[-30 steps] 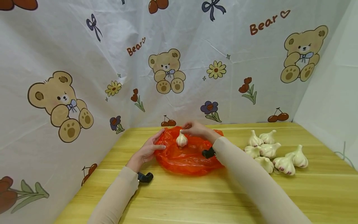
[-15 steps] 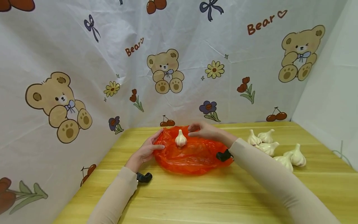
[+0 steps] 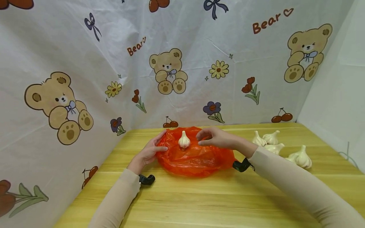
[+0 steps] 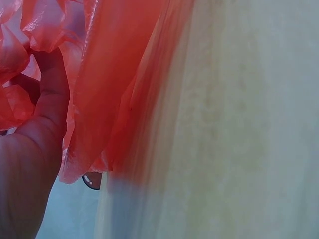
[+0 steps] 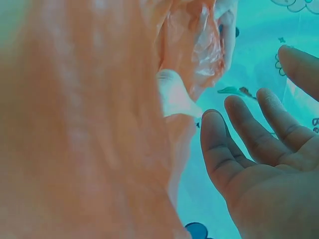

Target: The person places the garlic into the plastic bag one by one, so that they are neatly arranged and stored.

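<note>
Cream-white garlic (image 3: 184,140) stands upright amid crinkled red plastic (image 3: 196,160).

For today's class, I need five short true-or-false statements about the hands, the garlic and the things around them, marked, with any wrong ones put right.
1. A garlic bulb sits stem up between the left hand and the right hand. True.
2. The right hand is gripping that bulb. False: it is close by but holds nothing.
3. The left hand holds the edge of a red bag. True.
4. All the other bulbs lie to the left of the bag. False: the garlic pile is to its right.
5. The sheet behind the table has teddy bears printed on it. True.
</note>
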Demonstrator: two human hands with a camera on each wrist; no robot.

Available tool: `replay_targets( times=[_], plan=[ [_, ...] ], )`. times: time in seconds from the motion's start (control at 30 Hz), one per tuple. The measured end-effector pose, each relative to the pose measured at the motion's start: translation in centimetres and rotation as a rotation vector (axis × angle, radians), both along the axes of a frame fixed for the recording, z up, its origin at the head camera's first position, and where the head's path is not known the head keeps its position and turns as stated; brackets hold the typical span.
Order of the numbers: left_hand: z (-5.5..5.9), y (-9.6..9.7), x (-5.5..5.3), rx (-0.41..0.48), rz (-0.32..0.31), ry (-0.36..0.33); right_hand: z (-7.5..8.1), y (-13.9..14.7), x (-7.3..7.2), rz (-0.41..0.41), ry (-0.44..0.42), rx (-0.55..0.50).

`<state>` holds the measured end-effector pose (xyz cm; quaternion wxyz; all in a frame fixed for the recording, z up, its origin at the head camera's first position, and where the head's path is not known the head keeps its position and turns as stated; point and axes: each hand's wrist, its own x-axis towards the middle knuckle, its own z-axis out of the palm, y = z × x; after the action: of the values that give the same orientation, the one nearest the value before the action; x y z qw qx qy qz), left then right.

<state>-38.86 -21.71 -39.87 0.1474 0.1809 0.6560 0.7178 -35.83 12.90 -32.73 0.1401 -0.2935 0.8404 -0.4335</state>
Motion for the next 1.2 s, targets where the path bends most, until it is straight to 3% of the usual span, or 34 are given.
replay_targets(
  times=[0.7,1.2],
  plan=[
    [0.0,-0.1,-0.1,-0.007,-0.018,0.008,0.4,5.4,3.8,-0.005,0.082,-0.009],
    [0.1,-0.2,-0.2,-0.011,0.004,0.003,0.4,9.3,5.9,-0.068,0.061,0.007]
  ],
)
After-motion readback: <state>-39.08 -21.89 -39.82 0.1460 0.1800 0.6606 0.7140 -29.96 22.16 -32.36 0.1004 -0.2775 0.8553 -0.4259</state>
